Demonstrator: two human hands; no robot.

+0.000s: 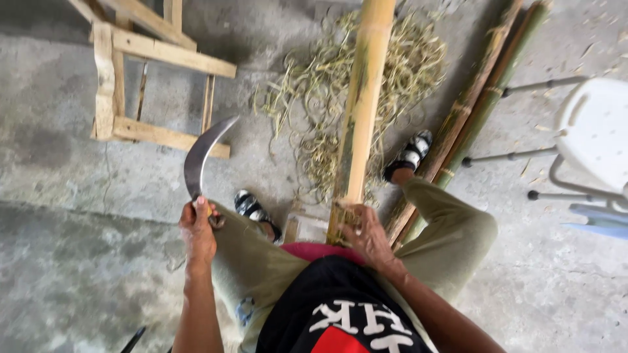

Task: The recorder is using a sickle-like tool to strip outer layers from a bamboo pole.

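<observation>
No container anywhere in view — only loose things on the concrete floor (78,274). Left hand (198,230) clenched round the handle of a curved blade (199,153), steel arcing up and to the right, tip near the lower rail of a wooden frame (140,72). Right hand (367,236) gripping the near end of a thick bamboo pole (362,104), yellow with green streaks, propped between the knees and running away up past the top edge. Behind and beside the pole, a tangled heap of pale bamboo shavings (405,72) spread over the floor. Two slimmer bamboo stalks (481,98), brownish and green, lying side by side to the right, slanting down toward the right knee. Sandalled feet at either side of the pole — left foot (256,212) just beside the blade hand, right foot (409,155) touching the edge of the shavings. Small pale block (307,227) under the pole's near end, partly hidden. White plastic chair (595,131) with metal legs at the far right, well apart from both hands. Dark tip of some tool (133,340) at the bottom edge, too little shown to tell.
</observation>
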